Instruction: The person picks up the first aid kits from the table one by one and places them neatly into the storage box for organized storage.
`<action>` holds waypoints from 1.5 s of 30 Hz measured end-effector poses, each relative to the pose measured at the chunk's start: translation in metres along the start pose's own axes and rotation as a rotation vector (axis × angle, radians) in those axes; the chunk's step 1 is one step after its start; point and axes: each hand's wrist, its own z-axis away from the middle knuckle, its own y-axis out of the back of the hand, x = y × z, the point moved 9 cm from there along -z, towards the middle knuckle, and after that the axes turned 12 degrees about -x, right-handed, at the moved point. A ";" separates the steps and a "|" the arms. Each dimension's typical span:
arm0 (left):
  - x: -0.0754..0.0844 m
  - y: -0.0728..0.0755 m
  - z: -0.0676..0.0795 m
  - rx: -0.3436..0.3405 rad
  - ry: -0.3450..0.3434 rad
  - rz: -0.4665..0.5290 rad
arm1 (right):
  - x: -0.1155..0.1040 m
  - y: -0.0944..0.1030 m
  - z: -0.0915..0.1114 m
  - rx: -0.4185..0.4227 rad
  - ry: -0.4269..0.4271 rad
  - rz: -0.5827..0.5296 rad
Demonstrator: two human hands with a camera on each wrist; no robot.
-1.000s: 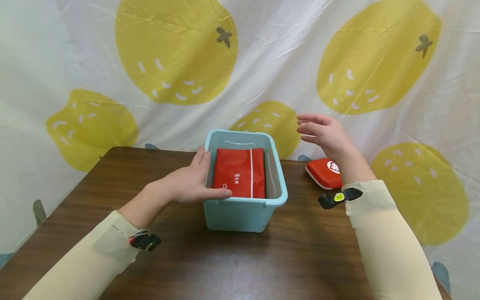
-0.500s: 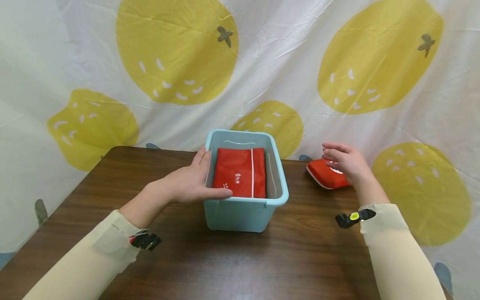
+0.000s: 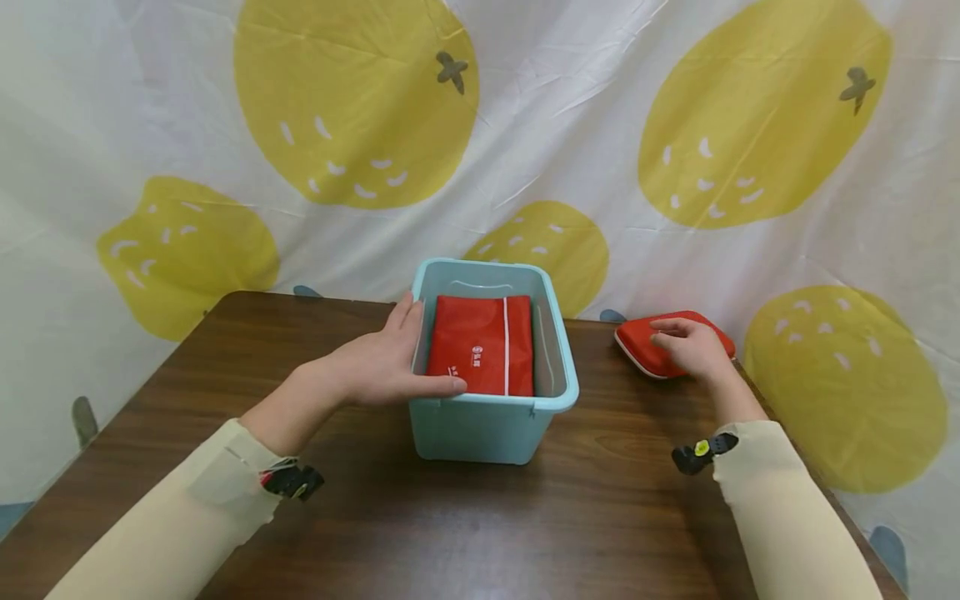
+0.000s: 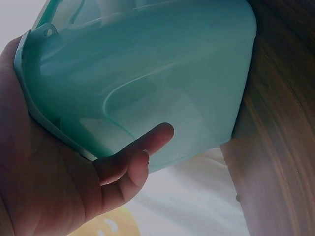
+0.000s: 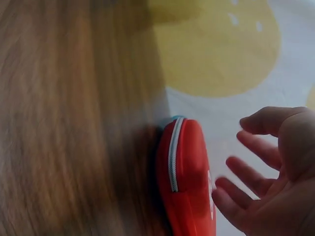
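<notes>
The loose left hand [image 3: 375,367] touches the bin [image 3: 478,432], maybe to steady it. The spread right hand [image 3: 694,347] hangs over the case [image 3: 647,343].

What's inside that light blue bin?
A red pouch with a white stripe lies in the bin. It hides whatever may be beneath it.

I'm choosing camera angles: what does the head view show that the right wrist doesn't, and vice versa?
Head view only: the left hand at the rim of a light-blue rectangular plastic bin, with a flat red pouch inside.
Right wrist view only: the palm of the right hand and part of a white emblem on the red zippered case.
Both: that hand, the case, the brown wooden table and the white lemon-print cloth.
</notes>
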 end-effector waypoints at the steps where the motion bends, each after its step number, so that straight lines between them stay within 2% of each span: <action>1: 0.000 0.000 0.000 0.000 0.001 -0.001 | 0.000 -0.001 0.000 -0.004 -0.012 0.049; 5: 0.000 0.001 0.000 0.002 0.002 -0.001 | 0.004 -0.007 -0.003 -0.046 -0.068 0.248; 9: 0.001 0.001 0.000 0.003 -0.003 -0.004 | 0.012 -0.015 -0.007 -0.096 -0.101 0.354; 14: 0.001 0.001 -0.001 0.009 -0.012 -0.002 | 0.014 -0.015 -0.007 -0.107 -0.084 0.383; 24: -0.001 0.002 -0.001 0.017 -0.012 -0.001 | 0.005 -0.018 0.004 -0.130 -0.056 0.460; 36: -0.002 0.001 -0.001 0.015 -0.007 -0.006 | -0.014 -0.027 0.025 -0.143 0.075 0.484; 45: 0.000 0.000 -0.001 0.007 -0.005 0.000 | -0.019 -0.033 0.047 -0.140 0.152 0.491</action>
